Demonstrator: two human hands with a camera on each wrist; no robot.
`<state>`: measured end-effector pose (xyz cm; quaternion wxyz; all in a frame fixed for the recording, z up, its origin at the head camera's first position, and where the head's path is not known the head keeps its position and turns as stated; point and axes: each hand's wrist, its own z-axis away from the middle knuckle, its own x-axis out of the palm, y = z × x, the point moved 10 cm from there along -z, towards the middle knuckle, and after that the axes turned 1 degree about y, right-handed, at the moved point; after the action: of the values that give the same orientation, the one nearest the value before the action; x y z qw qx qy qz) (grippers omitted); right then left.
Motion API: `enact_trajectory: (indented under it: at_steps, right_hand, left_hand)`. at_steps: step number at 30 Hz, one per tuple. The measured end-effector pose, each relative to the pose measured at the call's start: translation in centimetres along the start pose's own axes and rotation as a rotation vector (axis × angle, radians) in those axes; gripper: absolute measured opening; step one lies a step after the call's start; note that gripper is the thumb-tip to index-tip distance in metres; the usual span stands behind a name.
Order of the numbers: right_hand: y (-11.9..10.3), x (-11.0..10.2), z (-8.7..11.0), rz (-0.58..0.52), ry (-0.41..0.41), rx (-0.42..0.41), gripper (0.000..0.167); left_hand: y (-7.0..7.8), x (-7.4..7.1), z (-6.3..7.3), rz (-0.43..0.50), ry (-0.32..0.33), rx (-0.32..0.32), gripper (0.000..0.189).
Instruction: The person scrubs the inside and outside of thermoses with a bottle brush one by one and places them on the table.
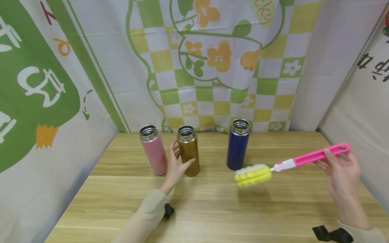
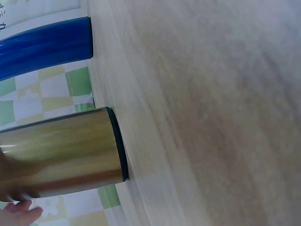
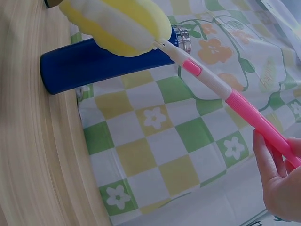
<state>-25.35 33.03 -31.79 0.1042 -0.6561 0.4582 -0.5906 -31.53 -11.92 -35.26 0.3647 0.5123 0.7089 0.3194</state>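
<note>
My left hand point(image 1: 178, 164) is at the gold bottle point(image 1: 192, 153), its thumb across the front and its fingers curled along the left side. That bottle stands upright on the table with its mouth uncapped. In the left wrist view its dark base point(image 2: 118, 143) meets the wood. Out to the right, my right hand point(image 1: 343, 172) grips a bottle brush by its pink handle point(image 1: 322, 155). The brush's yellow and white sponge head point(image 1: 253, 176) points left, held in front of the blue bottle point(image 1: 237, 148), and overlaps that bottle in the right wrist view.
An uncapped pink bottle point(image 1: 154, 152) stands just left of the gold one. All three bottles are near the back of the wooden table point(image 1: 212, 216). Behind them hangs a printed checkered curtain point(image 1: 206, 94), with more printed cloth point(image 1: 39, 84) at the sides.
</note>
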Motion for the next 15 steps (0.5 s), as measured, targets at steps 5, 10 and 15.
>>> enact_trajectory:
  at_steps: [5,10,15]
  right_hand:
    - [-0.3,-0.2,-0.1,-0.024,-0.011,0.001,0.018]
    - [-0.7,-0.4,-0.2,0.024,-0.011,-0.013,0.018]
    - [-0.9,-0.7,-0.3,0.029,0.004,-0.001,0.021]
  left_hand:
    - [0.6,-1.1,0.5,-0.096,0.112,0.119,0.075]
    - [2.4,-2.0,1.3,-0.166,0.238,0.301,0.061]
    - [5.7,-1.1,2.1,-0.109,0.231,0.529,0.052]
